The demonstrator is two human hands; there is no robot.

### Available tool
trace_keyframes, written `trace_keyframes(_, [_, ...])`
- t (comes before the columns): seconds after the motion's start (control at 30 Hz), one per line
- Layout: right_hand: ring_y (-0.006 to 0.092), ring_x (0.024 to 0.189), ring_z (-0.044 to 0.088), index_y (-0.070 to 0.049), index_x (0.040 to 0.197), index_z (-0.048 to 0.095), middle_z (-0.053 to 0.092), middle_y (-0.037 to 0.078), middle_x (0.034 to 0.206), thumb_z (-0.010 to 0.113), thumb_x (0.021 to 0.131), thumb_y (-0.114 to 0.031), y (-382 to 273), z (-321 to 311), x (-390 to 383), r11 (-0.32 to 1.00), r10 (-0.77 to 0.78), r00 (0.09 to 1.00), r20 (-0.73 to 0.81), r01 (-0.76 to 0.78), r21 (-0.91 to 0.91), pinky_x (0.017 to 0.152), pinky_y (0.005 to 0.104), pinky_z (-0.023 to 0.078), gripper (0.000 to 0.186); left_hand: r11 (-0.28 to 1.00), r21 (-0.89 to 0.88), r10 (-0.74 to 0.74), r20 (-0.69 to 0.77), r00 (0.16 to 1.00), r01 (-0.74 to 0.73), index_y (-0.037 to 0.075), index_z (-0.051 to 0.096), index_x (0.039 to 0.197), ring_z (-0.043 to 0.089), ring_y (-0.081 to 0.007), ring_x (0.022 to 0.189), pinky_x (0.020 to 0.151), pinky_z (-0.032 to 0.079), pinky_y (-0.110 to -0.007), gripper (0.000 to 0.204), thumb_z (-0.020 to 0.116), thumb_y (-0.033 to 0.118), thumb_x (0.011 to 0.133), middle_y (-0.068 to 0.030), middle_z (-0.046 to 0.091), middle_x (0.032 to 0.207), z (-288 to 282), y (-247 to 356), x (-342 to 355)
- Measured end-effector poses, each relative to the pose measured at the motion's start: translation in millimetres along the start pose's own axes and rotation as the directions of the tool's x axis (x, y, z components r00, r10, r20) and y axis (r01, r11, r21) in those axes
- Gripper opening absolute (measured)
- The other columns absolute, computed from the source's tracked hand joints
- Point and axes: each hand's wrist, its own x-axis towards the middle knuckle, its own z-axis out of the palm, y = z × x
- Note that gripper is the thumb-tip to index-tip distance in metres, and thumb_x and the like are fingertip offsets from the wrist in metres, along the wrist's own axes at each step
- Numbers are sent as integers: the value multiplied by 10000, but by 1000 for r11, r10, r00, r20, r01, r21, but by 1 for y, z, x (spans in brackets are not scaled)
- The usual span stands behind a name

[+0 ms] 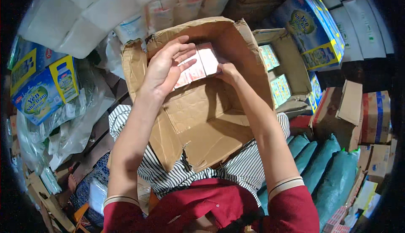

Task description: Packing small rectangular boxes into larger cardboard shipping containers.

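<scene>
A large open cardboard box [198, 144] rests on my lap. Inside, near its far wall, lie white packs with red markings [189, 77], side by side. My left hand [164, 68] hovers over the left packs with fingers spread and slightly curled; whether it touches them is unclear. My right hand [225, 71] grips the right edge of the rightmost white pack [207, 58], its fingertips partly hidden.
Right stand a second box [293, 104] holding green-and-yellow packs, blue printed cartons [312, 26], more cardboard boxes [375, 119] and teal sacks [337, 182]. Left are blue cartons [42, 85] and plastic wrap [76, 136]. White bundles [109, 9] are stacked ahead.
</scene>
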Motion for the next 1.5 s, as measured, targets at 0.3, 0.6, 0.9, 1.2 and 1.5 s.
trace_keyframes(0.3, [218, 684, 593, 105, 1007, 514, 606, 166, 803, 530, 741, -82, 18, 2, 18, 987, -155, 974, -163, 146, -66, 544, 370, 462, 326, 990, 143, -22, 12, 1000, 20, 5, 437, 1185, 508, -242, 1063, 908, 426, -373, 388, 552, 109, 829, -162, 538, 1123, 1, -9, 6])
trace_keyframes(0.6, [293, 857, 631, 53, 976, 605, 637, 204, 941, 547, 712, -116, 11, 18, 21, 897, -332, 892, -308, 198, -395, 760, 360, 474, 319, 404, 873, 10, 297, 955, -275, 36, 542, 999, 547, -110, 803, 728, 433, -245, 206, 557, 67, 796, -40, 580, 848, 13, -35, -4])
trace_keyframes(0.9, [402, 988, 555, -6, 1100, 504, 579, 281, 1003, 516, 767, -161, 2, 46, -9, 661, -466, 834, -295, 107, -743, 838, 451, 447, 368, -62, 874, 219, 483, 848, -482, 17, 559, 929, 560, -232, 773, 747, 430, -352, 192, 548, 122, 770, -121, 591, 784, -1, -46, -2])
trace_keyframes(1.2, [469, 1126, 374, -105, 1401, 165, 241, 300, 1334, 610, 764, -346, 8, 72, -46, 301, -550, 829, -98, 88, -949, 899, 530, 367, 814, -99, 886, 140, 464, 875, -454, 47, 565, 912, 521, -307, 838, 763, 388, -428, 193, 581, 130, 739, -113, 606, 814, -5, -53, 0])
trace_keyframes(1.5, [468, 1195, 320, -117, 1398, 207, 197, 304, 1378, 553, 797, -455, 16, 60, -46, 298, -527, 850, -7, 177, -938, 983, 487, 316, 772, -234, 880, 29, 431, 902, -413, 45, 554, 949, 521, -319, 878, 787, 376, -448, 248, 597, 113, 714, -139, 600, 846, -1, -65, -8])
